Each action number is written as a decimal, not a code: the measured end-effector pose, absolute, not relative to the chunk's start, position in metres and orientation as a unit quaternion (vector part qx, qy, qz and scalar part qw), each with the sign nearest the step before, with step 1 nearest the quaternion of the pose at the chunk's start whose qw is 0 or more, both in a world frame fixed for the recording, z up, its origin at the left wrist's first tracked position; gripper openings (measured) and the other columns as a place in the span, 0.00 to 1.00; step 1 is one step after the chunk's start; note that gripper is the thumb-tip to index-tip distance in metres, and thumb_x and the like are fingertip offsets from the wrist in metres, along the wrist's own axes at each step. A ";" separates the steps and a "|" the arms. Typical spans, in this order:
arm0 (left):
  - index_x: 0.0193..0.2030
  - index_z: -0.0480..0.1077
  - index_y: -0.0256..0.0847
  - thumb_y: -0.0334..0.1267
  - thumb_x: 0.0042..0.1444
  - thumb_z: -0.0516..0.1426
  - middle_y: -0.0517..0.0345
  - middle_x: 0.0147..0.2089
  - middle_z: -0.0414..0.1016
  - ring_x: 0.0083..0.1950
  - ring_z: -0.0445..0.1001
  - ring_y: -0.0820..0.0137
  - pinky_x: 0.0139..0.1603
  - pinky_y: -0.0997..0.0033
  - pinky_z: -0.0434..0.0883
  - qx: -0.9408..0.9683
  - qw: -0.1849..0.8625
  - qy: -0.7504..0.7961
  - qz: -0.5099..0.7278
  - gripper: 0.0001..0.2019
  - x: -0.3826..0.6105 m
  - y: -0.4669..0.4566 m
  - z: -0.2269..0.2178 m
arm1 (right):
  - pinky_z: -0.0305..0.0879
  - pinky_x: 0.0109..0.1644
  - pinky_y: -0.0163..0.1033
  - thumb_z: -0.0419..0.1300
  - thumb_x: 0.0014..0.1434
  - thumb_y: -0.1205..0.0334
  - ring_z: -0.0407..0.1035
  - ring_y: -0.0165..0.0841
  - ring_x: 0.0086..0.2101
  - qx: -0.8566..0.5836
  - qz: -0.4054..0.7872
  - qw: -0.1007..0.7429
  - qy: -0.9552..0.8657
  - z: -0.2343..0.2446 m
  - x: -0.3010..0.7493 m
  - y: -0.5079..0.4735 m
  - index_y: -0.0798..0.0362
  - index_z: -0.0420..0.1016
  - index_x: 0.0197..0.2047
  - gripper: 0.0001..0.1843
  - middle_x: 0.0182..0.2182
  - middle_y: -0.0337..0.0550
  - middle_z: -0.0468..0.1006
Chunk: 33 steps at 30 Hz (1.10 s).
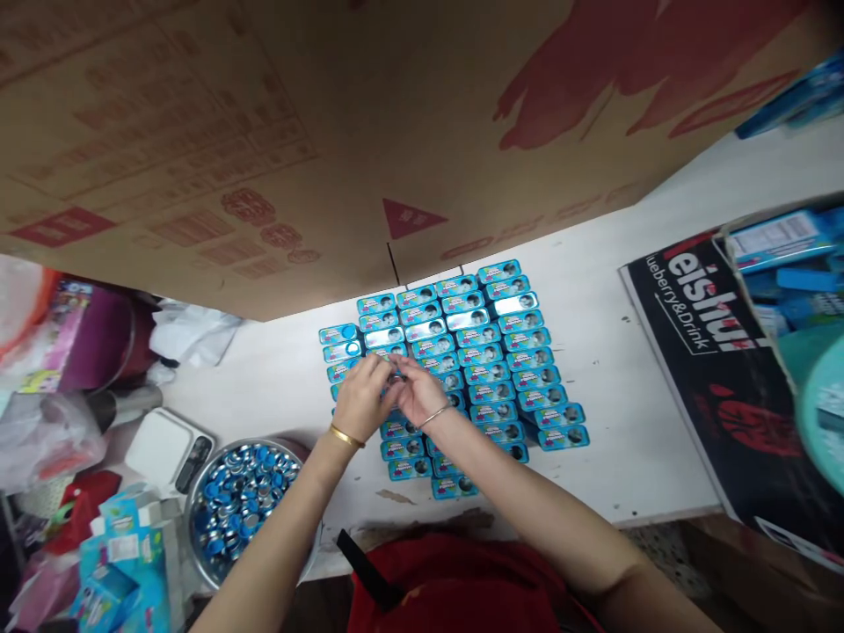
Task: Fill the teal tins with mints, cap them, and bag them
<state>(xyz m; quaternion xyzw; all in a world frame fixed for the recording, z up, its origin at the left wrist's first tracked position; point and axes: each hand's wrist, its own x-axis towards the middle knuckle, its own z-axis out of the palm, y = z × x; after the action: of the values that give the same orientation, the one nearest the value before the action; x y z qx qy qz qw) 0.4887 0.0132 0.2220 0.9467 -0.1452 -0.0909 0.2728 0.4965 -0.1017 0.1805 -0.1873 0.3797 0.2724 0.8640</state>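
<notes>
Several blue tins (488, 353) with printed tops stand in tight rows on the white table. Most have a round opening near one end of the top, and a tin (338, 334) at the upper left shows a blue disc there. Over the left part of these rows, my left hand (364, 396) and my right hand (422, 393) meet at the fingertips. Both have their fingers closed around something small, mostly hidden between them. To the left of my left forearm is a metal bowl (192, 527) full of small round silver and blue caps (243, 501).
A large cardboard box (343, 158) looms across the far side. At the right stands a black carton (699, 378) of blue packs, with a turquoise container (818, 413) over it. A white scale (164, 448), plastic bags (191, 330) and blue packaging (125, 554) crowd the left.
</notes>
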 end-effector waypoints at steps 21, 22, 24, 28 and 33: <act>0.45 0.70 0.42 0.38 0.64 0.49 0.53 0.49 0.75 0.50 0.71 0.63 0.52 0.62 0.62 0.964 0.220 -0.146 -0.040 0.10 0.599 0.036 0.154 | 0.64 0.32 0.34 0.53 0.62 0.50 0.69 0.31 0.29 -0.766 0.146 0.624 0.050 0.166 0.546 -0.146 0.53 0.76 0.44 0.18 0.31 0.42 0.78; 0.47 0.70 0.42 0.39 0.64 0.49 0.53 0.51 0.74 0.51 0.70 0.63 0.53 0.62 0.62 0.967 0.219 -0.127 -0.030 0.11 0.600 0.037 0.156 | 0.65 0.37 0.35 0.50 0.65 0.53 0.71 0.33 0.34 -0.819 0.144 0.555 0.001 0.169 0.554 -0.145 0.52 0.74 0.51 0.19 0.38 0.46 0.79; 0.51 0.69 0.41 0.41 0.61 0.52 0.51 0.53 0.72 0.53 0.69 0.61 0.53 0.62 0.62 0.977 0.200 -0.066 -0.020 0.14 0.605 0.037 0.159 | 0.65 0.43 0.38 0.46 0.68 0.56 0.72 0.38 0.42 -0.893 0.181 0.403 -0.084 0.174 0.571 -0.140 0.51 0.64 0.63 0.24 0.47 0.50 0.78; 0.54 0.69 0.43 0.42 0.55 0.57 0.52 0.56 0.70 0.58 0.65 0.57 0.56 0.59 0.61 0.980 0.136 0.046 -0.140 0.19 0.627 0.030 0.160 | 0.67 0.41 0.43 0.41 0.69 0.60 0.74 0.43 0.43 -0.925 0.281 0.193 -0.170 0.179 0.598 -0.121 0.53 0.42 0.72 0.30 0.46 0.57 0.78; 0.47 0.74 0.48 0.51 0.53 0.59 0.53 0.53 0.73 0.56 0.68 0.55 0.53 0.59 0.64 0.938 0.111 0.124 -0.303 0.17 0.656 0.029 0.153 | 0.68 0.42 0.45 0.48 0.62 0.71 0.74 0.46 0.46 -0.899 0.373 0.131 -0.186 0.177 0.617 -0.104 0.58 0.37 0.72 0.38 0.44 0.61 0.78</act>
<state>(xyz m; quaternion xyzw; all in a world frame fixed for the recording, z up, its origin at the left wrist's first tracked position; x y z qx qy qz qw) 0.6555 0.0288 0.1526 0.9384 0.1242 -0.3029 0.1107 0.6174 -0.1038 0.1766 -0.8992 -0.1860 0.3735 0.1315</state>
